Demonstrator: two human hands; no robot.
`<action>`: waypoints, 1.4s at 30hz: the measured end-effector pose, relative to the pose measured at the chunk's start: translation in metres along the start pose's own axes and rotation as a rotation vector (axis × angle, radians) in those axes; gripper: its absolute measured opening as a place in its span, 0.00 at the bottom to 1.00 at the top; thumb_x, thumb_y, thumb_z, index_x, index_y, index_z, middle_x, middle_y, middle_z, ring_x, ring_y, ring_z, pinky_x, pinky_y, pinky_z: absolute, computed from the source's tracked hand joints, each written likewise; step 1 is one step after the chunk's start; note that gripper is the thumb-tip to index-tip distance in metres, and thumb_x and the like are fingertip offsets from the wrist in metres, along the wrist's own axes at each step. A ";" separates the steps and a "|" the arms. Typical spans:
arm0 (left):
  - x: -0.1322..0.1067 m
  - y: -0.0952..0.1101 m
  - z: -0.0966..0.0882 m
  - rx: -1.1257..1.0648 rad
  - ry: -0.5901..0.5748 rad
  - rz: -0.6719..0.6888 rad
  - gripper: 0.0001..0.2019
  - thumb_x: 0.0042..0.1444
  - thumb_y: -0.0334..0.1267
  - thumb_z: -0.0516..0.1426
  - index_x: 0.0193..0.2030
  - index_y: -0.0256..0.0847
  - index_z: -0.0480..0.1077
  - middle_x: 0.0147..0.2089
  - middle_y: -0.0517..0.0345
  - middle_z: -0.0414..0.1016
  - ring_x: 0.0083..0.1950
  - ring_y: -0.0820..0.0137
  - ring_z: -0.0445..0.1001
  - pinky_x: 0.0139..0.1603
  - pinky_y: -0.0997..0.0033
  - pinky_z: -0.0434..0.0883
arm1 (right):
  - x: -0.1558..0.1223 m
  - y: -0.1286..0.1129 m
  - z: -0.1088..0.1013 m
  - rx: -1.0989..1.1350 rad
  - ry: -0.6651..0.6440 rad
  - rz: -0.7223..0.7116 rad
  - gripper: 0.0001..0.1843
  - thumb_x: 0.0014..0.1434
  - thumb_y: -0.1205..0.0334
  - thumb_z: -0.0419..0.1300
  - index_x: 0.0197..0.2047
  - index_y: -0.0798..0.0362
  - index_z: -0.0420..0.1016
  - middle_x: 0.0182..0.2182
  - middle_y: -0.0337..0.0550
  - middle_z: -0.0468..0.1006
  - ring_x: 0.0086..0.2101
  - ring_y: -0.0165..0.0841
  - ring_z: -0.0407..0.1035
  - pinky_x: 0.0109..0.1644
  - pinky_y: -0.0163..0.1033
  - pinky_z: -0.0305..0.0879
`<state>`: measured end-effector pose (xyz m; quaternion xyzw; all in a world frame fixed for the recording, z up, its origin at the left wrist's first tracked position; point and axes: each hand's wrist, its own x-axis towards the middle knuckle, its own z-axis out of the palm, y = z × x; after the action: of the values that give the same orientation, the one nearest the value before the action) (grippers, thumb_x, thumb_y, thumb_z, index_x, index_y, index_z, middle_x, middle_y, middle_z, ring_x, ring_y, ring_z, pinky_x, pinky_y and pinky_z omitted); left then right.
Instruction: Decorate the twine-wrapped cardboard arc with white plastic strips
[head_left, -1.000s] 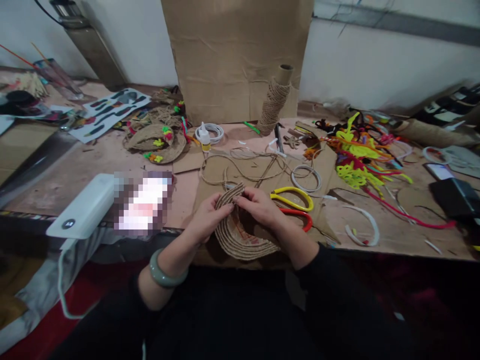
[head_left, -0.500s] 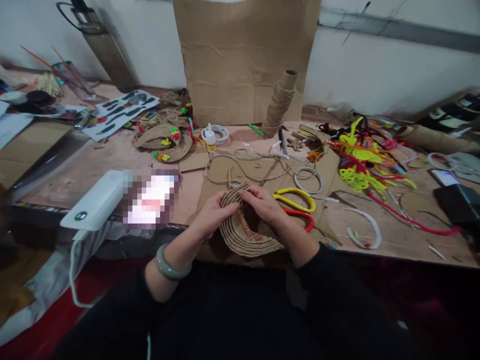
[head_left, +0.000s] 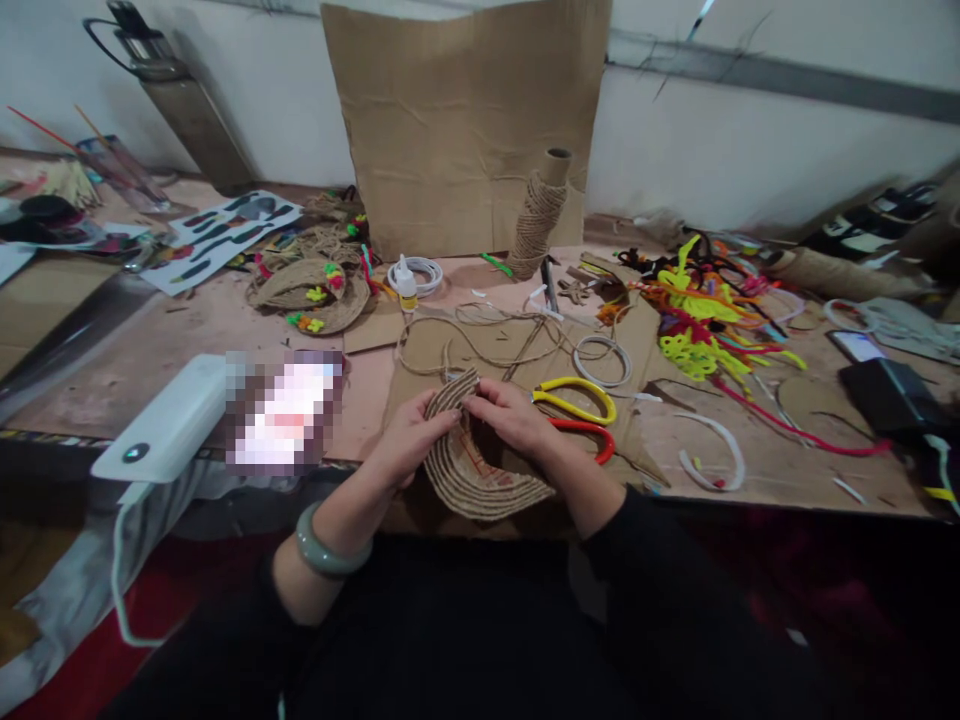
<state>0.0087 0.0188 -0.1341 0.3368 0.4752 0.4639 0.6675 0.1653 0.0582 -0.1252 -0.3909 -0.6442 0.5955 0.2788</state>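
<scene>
1. Two hands meet at the near edge of the desk point(head_left: 187, 330): the left hand point(head_left: 409, 440) and the right hand point(head_left: 510, 415) are both closed in a pinch on the upper rim of a twine-wrapped cardboard piece point(head_left: 469, 480), a curved, fan-like shape held tilted just above the desk's near edge.
2. The left wrist wears a pale green bangle point(head_left: 326, 550).
3. Just beside the right hand, touching the cardboard sheet under them, lie yellow-handled scissors point(head_left: 577, 398) and a red handle point(head_left: 596, 435) next to them.
4. Loose jute twine point(head_left: 480, 335) loops across the cardboard just beyond the hands, with a white wire coil point(head_left: 604, 360) to its right.
5. Toward the far edge stand a small glue bottle point(head_left: 406, 280) and a leaning cardboard tube wound with twine point(head_left: 536, 215), in front of a large upright cardboard sheet point(head_left: 465, 120).
6. A heap of coloured pipe cleaners point(head_left: 701, 310) fills the right side of the desk.
7. A white power bank point(head_left: 161, 420) rests at the near left edge.
</scene>
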 end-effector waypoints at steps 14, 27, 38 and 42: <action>0.000 0.001 0.001 0.020 -0.027 0.028 0.14 0.44 0.36 0.64 0.39 0.37 0.72 0.33 0.58 0.77 0.36 0.70 0.74 0.40 0.71 0.70 | 0.002 0.000 0.001 -0.044 0.073 0.052 0.14 0.58 0.52 0.53 0.28 0.54 0.66 0.23 0.35 0.65 0.26 0.27 0.58 0.31 0.34 0.57; 0.001 -0.001 0.004 -0.026 -0.019 0.048 0.09 0.44 0.35 0.64 0.33 0.37 0.72 0.29 0.61 0.75 0.30 0.75 0.71 0.34 0.74 0.68 | 0.001 0.002 0.003 -0.048 0.101 -0.063 0.13 0.55 0.52 0.55 0.31 0.54 0.70 0.25 0.36 0.68 0.27 0.28 0.60 0.33 0.35 0.56; 0.000 -0.002 0.000 -0.060 -0.066 0.043 0.11 0.45 0.36 0.63 0.36 0.37 0.73 0.31 0.59 0.76 0.33 0.71 0.73 0.36 0.72 0.70 | 0.001 0.003 0.001 0.148 0.226 -0.010 0.18 0.51 0.45 0.60 0.29 0.52 0.68 0.22 0.35 0.67 0.25 0.27 0.60 0.30 0.35 0.58; 0.000 -0.001 0.001 -0.070 -0.068 0.032 0.12 0.44 0.37 0.64 0.36 0.37 0.73 0.31 0.59 0.76 0.31 0.72 0.73 0.35 0.73 0.70 | 0.002 0.005 0.005 0.160 0.205 0.003 0.16 0.49 0.48 0.62 0.29 0.53 0.70 0.23 0.36 0.70 0.26 0.28 0.62 0.30 0.35 0.59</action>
<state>0.0098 0.0182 -0.1352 0.3363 0.4301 0.4791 0.6873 0.1609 0.0575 -0.1312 -0.4271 -0.5623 0.6021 0.3727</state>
